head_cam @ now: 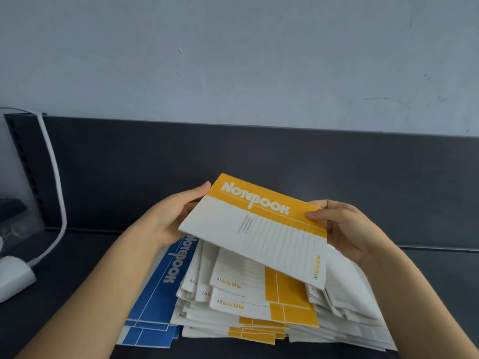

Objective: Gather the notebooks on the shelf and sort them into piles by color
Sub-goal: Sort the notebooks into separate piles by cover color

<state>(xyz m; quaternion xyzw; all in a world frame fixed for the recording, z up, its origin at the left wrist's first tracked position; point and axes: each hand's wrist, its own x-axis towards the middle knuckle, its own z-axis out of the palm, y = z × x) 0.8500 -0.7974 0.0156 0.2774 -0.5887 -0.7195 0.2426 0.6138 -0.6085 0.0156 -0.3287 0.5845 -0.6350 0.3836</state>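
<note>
A yellow-and-white notebook (259,229) is held tilted above the dark shelf. My left hand (168,218) grips its left edge with fingers curled under it. My right hand (344,229) pinches its right edge, thumb on the yellow band. Below lies a spread heap of notebooks: several yellow ones (280,301) in the middle, blue ones (158,294) on the left, and several pale ones (357,301) on the right whose colour I cannot tell.
The dark shelf surface (427,281) has a raised dark back panel (337,161) under a grey wall. At the left, a white cable (55,177) runs down to a white adapter block (13,278).
</note>
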